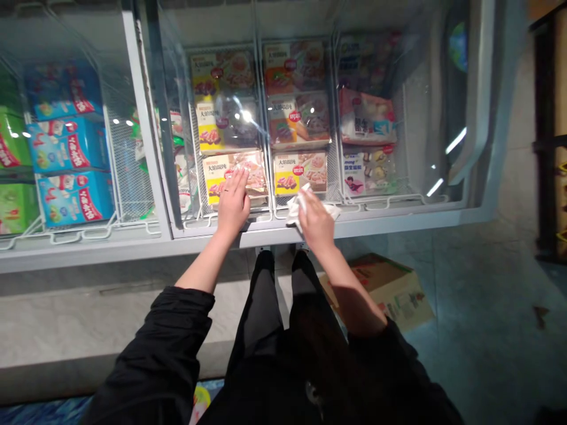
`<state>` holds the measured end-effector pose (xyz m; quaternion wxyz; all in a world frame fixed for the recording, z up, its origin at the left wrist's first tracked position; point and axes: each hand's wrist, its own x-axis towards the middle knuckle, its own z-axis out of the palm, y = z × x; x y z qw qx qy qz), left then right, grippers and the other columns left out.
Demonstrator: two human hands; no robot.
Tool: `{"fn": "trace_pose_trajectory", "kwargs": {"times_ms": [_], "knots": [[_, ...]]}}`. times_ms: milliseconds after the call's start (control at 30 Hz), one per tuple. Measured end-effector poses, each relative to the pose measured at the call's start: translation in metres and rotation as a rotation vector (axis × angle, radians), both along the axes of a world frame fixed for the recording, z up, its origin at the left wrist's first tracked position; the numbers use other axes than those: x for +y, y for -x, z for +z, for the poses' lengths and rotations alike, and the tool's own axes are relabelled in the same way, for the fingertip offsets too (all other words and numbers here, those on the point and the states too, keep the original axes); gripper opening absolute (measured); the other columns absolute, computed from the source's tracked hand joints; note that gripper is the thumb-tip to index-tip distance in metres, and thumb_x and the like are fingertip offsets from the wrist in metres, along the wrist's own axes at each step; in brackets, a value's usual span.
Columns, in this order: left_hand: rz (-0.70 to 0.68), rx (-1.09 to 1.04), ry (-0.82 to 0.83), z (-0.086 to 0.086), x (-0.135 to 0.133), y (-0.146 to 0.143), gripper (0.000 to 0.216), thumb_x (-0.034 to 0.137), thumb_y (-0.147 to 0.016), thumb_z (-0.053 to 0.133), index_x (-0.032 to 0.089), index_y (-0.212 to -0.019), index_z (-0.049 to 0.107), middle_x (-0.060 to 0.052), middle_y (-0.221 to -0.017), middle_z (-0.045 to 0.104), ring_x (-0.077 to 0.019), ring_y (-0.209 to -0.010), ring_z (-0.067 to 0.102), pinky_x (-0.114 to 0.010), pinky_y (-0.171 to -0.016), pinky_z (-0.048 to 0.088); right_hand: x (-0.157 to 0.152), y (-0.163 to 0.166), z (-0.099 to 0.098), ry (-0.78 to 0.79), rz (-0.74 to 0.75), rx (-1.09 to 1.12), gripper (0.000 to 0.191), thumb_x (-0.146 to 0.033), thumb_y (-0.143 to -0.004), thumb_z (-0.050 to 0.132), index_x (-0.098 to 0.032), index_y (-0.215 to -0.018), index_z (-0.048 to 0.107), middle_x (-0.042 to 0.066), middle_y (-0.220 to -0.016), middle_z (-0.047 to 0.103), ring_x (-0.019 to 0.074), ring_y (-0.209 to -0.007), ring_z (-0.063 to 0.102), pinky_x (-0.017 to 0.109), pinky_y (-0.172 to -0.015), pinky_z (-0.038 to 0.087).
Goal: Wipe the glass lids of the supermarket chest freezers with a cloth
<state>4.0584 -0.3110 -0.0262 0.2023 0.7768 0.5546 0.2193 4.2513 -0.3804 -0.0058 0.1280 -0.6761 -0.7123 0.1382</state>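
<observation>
My left hand (234, 203) lies flat with its fingers stretched out on the glass lid (305, 74) of a chest freezer, above a yellow and white food package (215, 166). Further right, my right hand (317, 222) presses a crumpled white cloth (294, 211) against the glass close to the lid's front frame (376, 220). Part of the cloth is hidden under the fingers. Beneath the glass, another yellow and white package (287, 174) sits just behind the cloth.
Wire baskets inside the freezer hold blue boxes (73, 147), green boxes (18, 206) and a red-and-white bag (367, 118). A grey divider (148, 118) runs between lid sections. On the floor at right stands a cardboard box (390, 283). My legs (261, 295) are near the freezer front.
</observation>
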Motion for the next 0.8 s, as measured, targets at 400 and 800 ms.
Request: {"fn": "trace_pose_trajectory", "kwargs": {"times_ms": [400,800], "knots": [[-0.083,0.028,0.03,0.017,-0.037,-0.087,0.054,0.008,-0.074,0.033,0.017,-0.126,0.022,-0.002,-0.132,0.021,-0.0159,-0.121,0.014,-0.035,-0.102,0.013,-0.062,-0.089,-0.009,0.148,0.045,-0.2,0.048,-0.019,-0.081,0.035,-0.018,-0.127,0.023,0.001,-0.134,0.017,0.0172,-0.122,0.004,0.036,-0.1,0.008],[-0.337,-0.025,0.075,0.02,-0.063,-0.265,0.052,0.009,-0.078,0.031,0.015,-0.127,0.017,-0.003,-0.134,0.014,-0.0154,-0.122,0.008,-0.036,-0.102,0.012,-0.065,-0.179,-0.027,0.025,-0.277,-0.184,0.045,-0.019,-0.081,0.03,-0.013,-0.125,0.026,0.007,-0.13,0.026,0.0186,-0.121,0.009,0.04,-0.098,0.01]]}}
